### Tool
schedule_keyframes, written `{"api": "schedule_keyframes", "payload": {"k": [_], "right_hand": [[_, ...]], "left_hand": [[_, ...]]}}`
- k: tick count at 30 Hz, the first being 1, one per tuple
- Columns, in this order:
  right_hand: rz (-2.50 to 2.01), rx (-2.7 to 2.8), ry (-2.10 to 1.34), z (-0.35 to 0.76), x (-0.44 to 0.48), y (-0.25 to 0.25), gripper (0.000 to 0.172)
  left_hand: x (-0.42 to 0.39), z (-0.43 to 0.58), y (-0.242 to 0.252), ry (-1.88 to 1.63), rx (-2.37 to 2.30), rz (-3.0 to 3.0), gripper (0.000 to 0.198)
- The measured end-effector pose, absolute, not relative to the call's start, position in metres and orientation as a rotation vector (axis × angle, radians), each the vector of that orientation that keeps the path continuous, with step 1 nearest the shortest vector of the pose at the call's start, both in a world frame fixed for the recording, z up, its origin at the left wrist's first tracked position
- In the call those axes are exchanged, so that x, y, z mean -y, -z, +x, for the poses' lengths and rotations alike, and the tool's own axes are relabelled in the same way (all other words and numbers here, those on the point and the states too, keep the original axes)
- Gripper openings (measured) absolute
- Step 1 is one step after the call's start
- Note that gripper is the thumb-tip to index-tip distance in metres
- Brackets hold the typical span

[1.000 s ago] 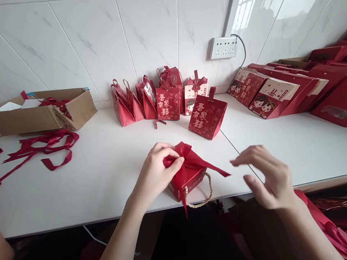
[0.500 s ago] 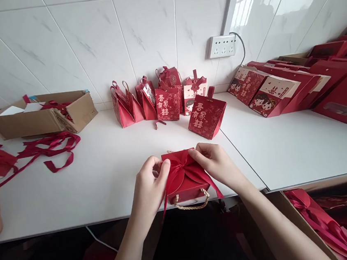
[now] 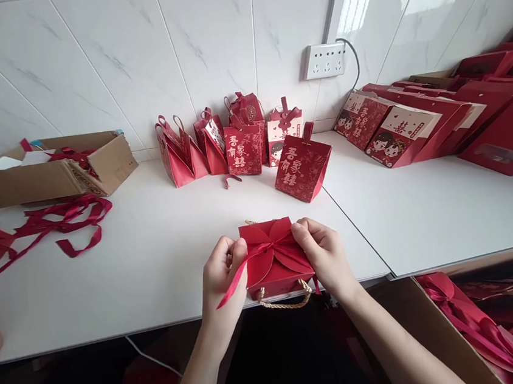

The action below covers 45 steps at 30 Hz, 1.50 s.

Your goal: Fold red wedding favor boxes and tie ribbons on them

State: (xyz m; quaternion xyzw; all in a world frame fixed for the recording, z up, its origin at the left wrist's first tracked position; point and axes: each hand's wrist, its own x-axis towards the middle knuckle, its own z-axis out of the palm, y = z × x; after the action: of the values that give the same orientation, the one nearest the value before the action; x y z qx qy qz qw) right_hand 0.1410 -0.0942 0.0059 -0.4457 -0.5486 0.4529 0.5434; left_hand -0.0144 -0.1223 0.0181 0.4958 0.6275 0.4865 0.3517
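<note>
Between the left hand [image 3: 222, 278] and right hand [image 3: 325, 255], the gift box [image 3: 276, 269] is plain deep red, its ribbon [image 3: 263, 252] the same red, its rope handle [image 3: 286, 303] pale gold. Beyond the right hand, a paper bag [image 3: 302, 167] is red with gold characters and floral print. The table [image 3: 153, 252] under both is white.

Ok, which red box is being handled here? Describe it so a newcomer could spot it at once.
On the white table, look at the near edge, away from the boxes lined along the tiled wall. The red gift box there sits between the left hand and right hand, whose fingers pinch its ribbon. Unlike the printed ones, it is plain, with petal-shaped flaps and a rope handle.
</note>
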Motion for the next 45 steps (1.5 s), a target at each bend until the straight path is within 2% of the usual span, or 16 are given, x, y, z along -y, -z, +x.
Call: {"api": "schedule_keyframes", "payload": {"k": [4, 8, 11, 14, 20, 24, 32, 36, 37, 40, 43, 44, 45], "right_hand": [[-1.122, 1.430, -1.102, 0.152, 0.092, -0.013, 0.041], [-1.003, 1.700, -0.628, 0.160, 0.105, -0.037, 0.016], [-0.835, 2.040, -0.310, 0.150, 0.118, -0.051, 0.023], [-0.902, 2.223, -0.128, 0.134, 0.120, -0.051, 0.020], [-0.796, 2.091, 0.093, 0.129, 0.119, -0.029, 0.010], [-0.655, 1.999, 0.204, 0.137, 0.131, -0.016, 0.014], [-0.555, 2.007, 0.282, 0.125, 0.144, -0.004, 0.027], [-0.578, 2.084, 0.126, 0.123, 0.158, -0.012, 0.010], [-0.574, 2.110, 0.058, 0.127, 0.163, -0.016, 0.010], [-0.506, 2.152, -0.160, 0.150, 0.172, -0.028, 0.021], [-0.536, 1.995, -0.294, 0.175, 0.161, -0.028, 0.019], [-0.645, 1.909, -0.323, 0.181, 0.154, -0.024, 0.024], [-0.786, 1.854, -0.379, 0.185, 0.145, -0.019, 0.040]], "left_hand": [[0.120, -0.013, -0.019, -1.266, -1.572, 1.294, 0.040], [0.116, -0.016, -0.022, -1.255, -1.485, 1.272, 0.041], [0.113, -0.017, -0.021, -1.285, -1.416, 1.220, 0.040], [0.112, -0.018, -0.018, -1.292, -1.401, 1.212, 0.040], [0.118, -0.017, -0.017, -1.266, -1.477, 1.241, 0.039], [0.118, -0.014, -0.019, -1.302, -1.525, 1.322, 0.038], [0.116, -0.013, -0.020, -1.316, -1.534, 1.325, 0.038], [0.116, -0.014, -0.019, -1.288, -1.513, 1.311, 0.039], [0.115, -0.014, -0.019, -1.281, -1.509, 1.315, 0.039], [0.115, -0.015, -0.020, -1.256, -1.501, 1.326, 0.038], [0.115, -0.016, -0.022, -1.242, -1.508, 1.330, 0.041], [0.116, -0.016, -0.022, -1.238, -1.510, 1.326, 0.042], [0.116, -0.016, -0.023, -1.228, -1.507, 1.317, 0.042]]}}
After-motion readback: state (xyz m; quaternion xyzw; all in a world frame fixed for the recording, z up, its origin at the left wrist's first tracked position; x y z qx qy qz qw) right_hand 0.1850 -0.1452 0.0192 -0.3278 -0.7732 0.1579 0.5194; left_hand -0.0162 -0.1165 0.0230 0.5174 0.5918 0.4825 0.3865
